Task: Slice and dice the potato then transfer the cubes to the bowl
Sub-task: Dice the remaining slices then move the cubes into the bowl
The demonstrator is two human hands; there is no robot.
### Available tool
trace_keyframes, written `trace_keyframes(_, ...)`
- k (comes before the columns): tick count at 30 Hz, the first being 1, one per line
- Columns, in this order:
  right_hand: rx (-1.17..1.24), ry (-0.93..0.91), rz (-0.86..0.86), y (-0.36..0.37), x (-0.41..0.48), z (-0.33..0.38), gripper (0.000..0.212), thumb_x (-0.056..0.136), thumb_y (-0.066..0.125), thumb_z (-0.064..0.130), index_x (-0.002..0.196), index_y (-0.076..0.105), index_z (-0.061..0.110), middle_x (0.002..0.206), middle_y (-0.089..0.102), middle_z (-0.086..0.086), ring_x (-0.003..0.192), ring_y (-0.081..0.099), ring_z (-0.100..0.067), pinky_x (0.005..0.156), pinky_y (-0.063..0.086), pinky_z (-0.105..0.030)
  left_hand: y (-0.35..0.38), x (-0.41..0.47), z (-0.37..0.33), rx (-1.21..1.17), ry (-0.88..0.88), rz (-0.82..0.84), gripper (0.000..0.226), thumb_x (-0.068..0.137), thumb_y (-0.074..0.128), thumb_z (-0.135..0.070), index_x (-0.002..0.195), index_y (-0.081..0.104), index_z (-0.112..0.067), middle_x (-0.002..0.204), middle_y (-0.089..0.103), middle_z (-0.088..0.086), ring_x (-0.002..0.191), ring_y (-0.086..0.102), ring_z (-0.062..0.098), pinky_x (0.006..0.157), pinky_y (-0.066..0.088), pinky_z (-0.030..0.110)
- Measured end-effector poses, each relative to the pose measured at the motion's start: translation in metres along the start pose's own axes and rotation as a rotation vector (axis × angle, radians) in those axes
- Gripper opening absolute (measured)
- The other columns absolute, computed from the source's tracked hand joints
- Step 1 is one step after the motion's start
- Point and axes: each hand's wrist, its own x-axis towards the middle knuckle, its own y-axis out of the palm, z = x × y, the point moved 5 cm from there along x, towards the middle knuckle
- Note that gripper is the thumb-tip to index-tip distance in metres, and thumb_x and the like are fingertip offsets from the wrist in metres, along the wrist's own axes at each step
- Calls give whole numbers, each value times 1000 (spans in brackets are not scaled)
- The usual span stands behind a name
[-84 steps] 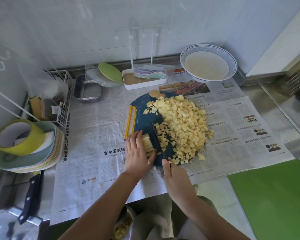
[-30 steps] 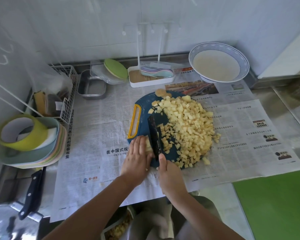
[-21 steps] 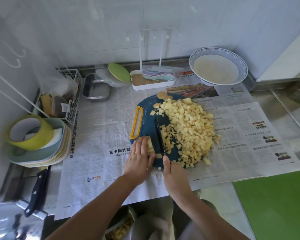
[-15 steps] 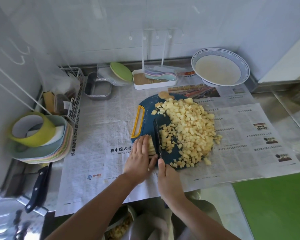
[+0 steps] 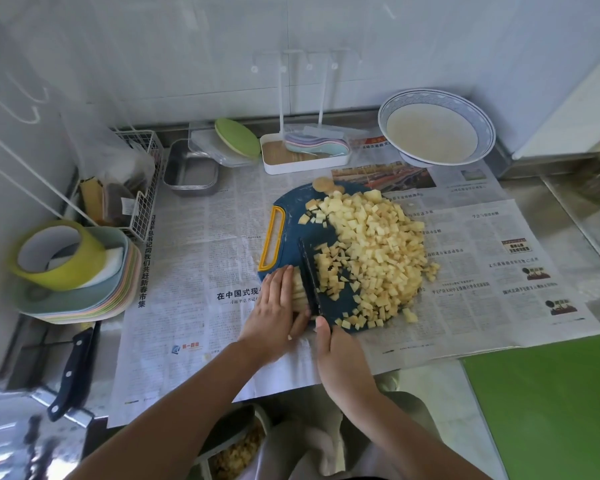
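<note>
A dark blue cutting board [image 5: 293, 233] with a yellow handle lies on newspaper. A large heap of pale potato cubes [image 5: 374, 251] covers its right half. My left hand [image 5: 276, 311] presses down on a small bundle of potato strips [image 5: 298, 291] at the board's near left corner. My right hand [image 5: 340, 358] grips the handle of a dark knife [image 5: 309, 271], whose blade stands on edge just right of the strips. A white bowl [image 5: 436, 133] with a blue patterned rim sits at the back right.
Newspaper [image 5: 201, 258] covers the counter. At the left stand a stack of pastel plates [image 5: 84, 292] with a tape roll [image 5: 54, 254], a wire basket [image 5: 132, 188] and another knife [image 5: 73, 372]. A metal tin [image 5: 191, 171], white tray [image 5: 305, 157] and green mat [image 5: 551, 403] lie around.
The knife has kept chopping through the strips beside my left hand, and the bundle under my fingers has grown shorter. The camera view has shifted slightly.
</note>
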Motion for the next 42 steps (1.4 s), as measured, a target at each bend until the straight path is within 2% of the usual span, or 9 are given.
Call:
trace_keyframes(4,85,-2,18,-5,3,-1,54,102,26,42,98,65,5,93,69,-9,88,65,-22,72,47,-28,3,-2,3,43,23,27,103,75,-7,-82,145,-22,-9,158,4,15,147,-3,30,110,-17,31)
trace_keyframes(8,47,-38,34,-7,4,1,53,103,27,41,98,65,4,92,69,-11,87,65,-24,72,47,-30,3,0,1,34,16,9,97,82,-4,-77,147,-16,-6,157,10,16,146,1,31,112,-17,30)
trace_keyframes(12,-33,-65,18,-8,-6,0,49,103,25,42,99,61,8,93,68,-8,80,60,-18,69,44,-25,2,1,-1,-14,2,-19,93,87,16,-68,151,-4,-3,155,17,17,145,7,30,115,-9,33)
trace_keyframes(19,-73,-71,12,-9,-10,-10,49,104,24,38,98,62,9,90,67,-7,84,62,-20,64,38,-17,-3,1,-4,-70,-19,-49,89,88,20,-63,151,4,-2,154,19,18,144,9,32,114,-9,32)
trace_keyframes(23,33,-15,27,-20,0,-13,47,104,25,37,67,46,17,60,47,5,62,50,-16,52,32,-20,-1,1,-1,-68,-19,-48,87,89,24,-60,152,3,-3,154,19,18,144,10,31,117,-1,35)
trace_keyframes(28,48,-22,19,-14,-8,-9,45,103,27,40,79,53,13,65,49,7,62,49,-10,54,36,-18,-3,-1,5,-158,-6,-35,93,87,35,-62,152,-9,-11,159,4,8,147,0,25,118,1,35)
trace_keyframes(34,128,-38,26,3,-14,6,45,101,29,43,82,54,11,74,57,-1,69,54,-15,53,35,-17,0,-7,9,-38,5,-33,82,91,14,-60,145,-16,-7,155,-12,5,144,-16,16,115,-18,26)
trace_keyframes(39,135,-98,-8,-5,-14,12,48,96,22,51,74,47,17,66,49,6,60,47,-8,53,36,-18,3,-7,9,-54,-11,-64,82,90,-1,-66,147,-15,-9,155,-14,2,145,-14,13,114,-16,25)
trace_keyframes(42,162,-128,4,-10,-24,18,46,88,17,56,67,41,23,60,45,8,56,45,-6,52,35,-19,3,-7,9,-48,1,-61,79,94,5,-61,148,-5,-5,159,3,10,146,-4,16,117,-7,32)
